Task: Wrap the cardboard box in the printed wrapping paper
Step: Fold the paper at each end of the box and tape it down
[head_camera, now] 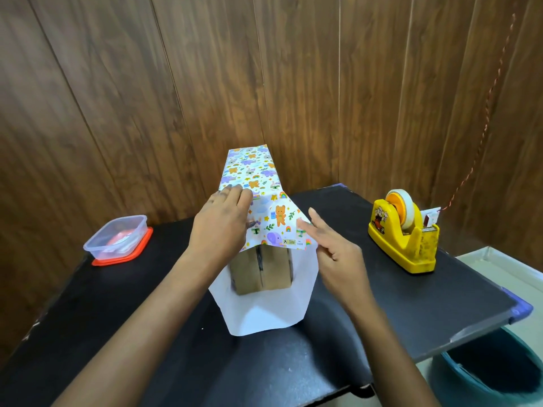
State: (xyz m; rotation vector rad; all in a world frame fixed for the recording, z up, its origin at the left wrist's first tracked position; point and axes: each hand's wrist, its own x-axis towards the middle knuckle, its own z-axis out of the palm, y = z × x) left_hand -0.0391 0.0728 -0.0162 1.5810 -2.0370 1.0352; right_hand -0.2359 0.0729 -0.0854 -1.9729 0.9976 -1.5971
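1. A matte black table [382, 304] meets a wood-panelled wall [117, 98] beyond the fingertips.
2. The left hand [223, 221] lies flat, fingers straight, pressing the smooth printed wrapping paper [264, 174] onto the brown cardboard box [258, 271] beneath.
3. The right hand [338, 251], fingers loosely extended, touches the paper's right edge.
4. A yellow plastic tape dispenser [402, 236] sits right of those fingers.
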